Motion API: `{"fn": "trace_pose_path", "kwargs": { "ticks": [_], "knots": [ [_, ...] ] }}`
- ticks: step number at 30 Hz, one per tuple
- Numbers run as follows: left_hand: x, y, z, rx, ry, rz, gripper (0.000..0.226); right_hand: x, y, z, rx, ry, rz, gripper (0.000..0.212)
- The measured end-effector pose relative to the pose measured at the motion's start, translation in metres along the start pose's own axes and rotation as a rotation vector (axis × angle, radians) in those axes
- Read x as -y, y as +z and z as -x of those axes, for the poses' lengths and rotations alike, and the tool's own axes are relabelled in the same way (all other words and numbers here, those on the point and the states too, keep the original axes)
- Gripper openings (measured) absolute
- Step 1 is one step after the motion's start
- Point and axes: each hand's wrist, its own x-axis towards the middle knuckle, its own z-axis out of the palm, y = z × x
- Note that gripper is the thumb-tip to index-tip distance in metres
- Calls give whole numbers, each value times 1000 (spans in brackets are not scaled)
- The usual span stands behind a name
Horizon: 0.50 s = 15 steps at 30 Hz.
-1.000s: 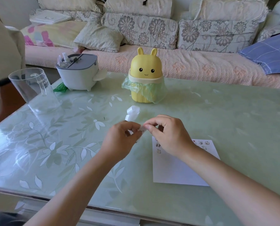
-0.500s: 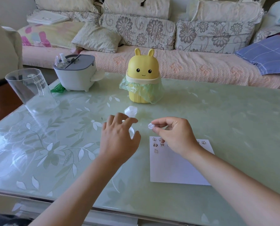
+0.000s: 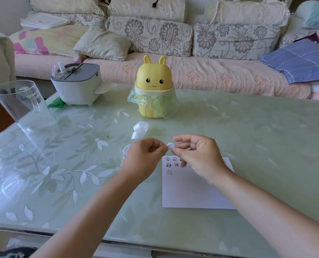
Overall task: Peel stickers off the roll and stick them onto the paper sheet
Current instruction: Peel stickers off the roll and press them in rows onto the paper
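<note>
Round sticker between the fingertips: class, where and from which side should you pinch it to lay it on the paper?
Probably its right rim, coming from the right as the right hand does. The round sticker is thin and flat, printed face showing, so a rim pinch leaves most of it free to press onto the paper sheet.

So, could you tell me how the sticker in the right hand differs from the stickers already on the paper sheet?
The held sticker is in the air, pinched by the right hand; the stuck stickers lie flat on the paper sheet. The held sticker is single; the stuck stickers sit in rows near the sheet's far edge. Both are small with dark cartoon prints.
</note>
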Motion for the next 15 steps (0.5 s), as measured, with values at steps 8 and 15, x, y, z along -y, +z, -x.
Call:
{"fn": "trace_pose_path", "kwargs": {
  "ticks": [8, 15],
  "knots": [
    [4, 13, 2, 12, 180, -339, 10, -6, -11, 3, 70, -5, 215, 6],
    [13, 20, 3, 33, 240, -325, 3, -12, -17, 2, 81, 60, 357, 15]
  ]
}}
